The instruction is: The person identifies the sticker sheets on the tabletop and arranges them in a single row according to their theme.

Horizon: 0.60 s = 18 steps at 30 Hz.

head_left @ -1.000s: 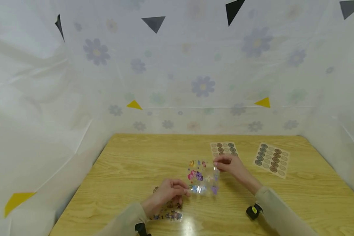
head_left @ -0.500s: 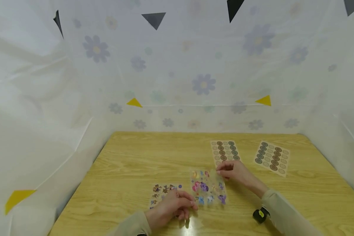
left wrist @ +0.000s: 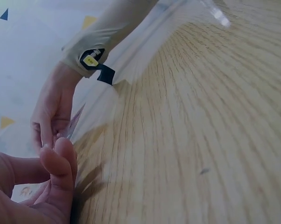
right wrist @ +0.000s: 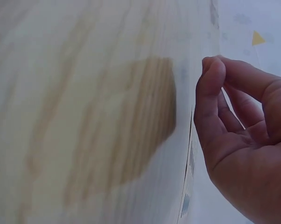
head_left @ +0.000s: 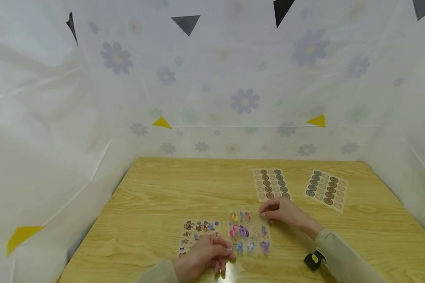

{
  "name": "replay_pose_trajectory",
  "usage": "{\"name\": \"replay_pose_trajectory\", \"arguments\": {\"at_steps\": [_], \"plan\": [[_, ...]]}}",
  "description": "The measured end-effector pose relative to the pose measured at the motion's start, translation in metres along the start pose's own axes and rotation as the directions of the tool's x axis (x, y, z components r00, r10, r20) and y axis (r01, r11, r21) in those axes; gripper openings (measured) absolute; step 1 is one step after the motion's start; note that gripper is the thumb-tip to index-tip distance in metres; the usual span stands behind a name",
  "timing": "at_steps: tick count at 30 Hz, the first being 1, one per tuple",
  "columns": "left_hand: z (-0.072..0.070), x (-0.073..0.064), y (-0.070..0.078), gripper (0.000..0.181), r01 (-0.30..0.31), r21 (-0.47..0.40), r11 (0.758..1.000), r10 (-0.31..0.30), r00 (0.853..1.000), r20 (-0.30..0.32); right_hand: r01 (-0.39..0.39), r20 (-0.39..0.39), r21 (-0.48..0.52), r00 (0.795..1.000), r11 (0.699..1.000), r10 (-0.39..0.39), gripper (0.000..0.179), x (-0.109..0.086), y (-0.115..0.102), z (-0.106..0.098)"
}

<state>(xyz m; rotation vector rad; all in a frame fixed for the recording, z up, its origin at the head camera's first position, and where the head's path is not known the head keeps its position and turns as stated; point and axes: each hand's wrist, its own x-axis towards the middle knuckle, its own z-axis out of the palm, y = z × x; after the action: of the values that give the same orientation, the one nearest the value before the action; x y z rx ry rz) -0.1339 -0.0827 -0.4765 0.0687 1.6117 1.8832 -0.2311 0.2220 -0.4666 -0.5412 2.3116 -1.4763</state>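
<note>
A clear sticker sheet with colourful pony figures (head_left: pixel 249 232) is stretched between both hands, close over the table. My left hand (head_left: pixel 207 251) pinches its lower left corner between thumb and fingers. At the upper right corner, my right hand (head_left: pixel 285 214) pinches it with thumb and index fingertip. The right wrist view shows the right fingertips (right wrist: pixel 213 70) pressed together. To the left lies a second sticker sheet with small brown and blue characters (head_left: pixel 189 236), partly covered by my left hand.
Two beige sheets of round coin-like stickers, one behind my right hand (head_left: pixel 270 182) and another farther right (head_left: pixel 327 190), lie on the wooden table (head_left: pixel 163 184). White curtains with flower prints (head_left: pixel 244 100) enclose the back and sides.
Both hands have brought the pony sticker sheet down and nearer to me, slightly rightward. Its glare has faded. More of the left sticker sheet and the near coin-like sheet now shows.
</note>
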Motion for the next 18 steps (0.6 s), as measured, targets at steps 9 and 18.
{"name": "replay_pose_trajectory", "arguments": {"at_steps": [9,18], "plan": [[0.0005,-0.005,-0.0007,0.018,0.042,-0.026,0.999,-0.041,0.998,0.048,-0.006,0.055,0.041,0.998,0.999,0.004,0.016,-0.0031,0.0016,0.0025],[0.0007,-0.0103,-0.0002,0.02,0.042,-0.003,0.999,-0.042,0.998,0.055,0.004,0.07,0.087,0.997,0.996,-0.01,0.018,-0.0045,0.0042,0.0046]]}}
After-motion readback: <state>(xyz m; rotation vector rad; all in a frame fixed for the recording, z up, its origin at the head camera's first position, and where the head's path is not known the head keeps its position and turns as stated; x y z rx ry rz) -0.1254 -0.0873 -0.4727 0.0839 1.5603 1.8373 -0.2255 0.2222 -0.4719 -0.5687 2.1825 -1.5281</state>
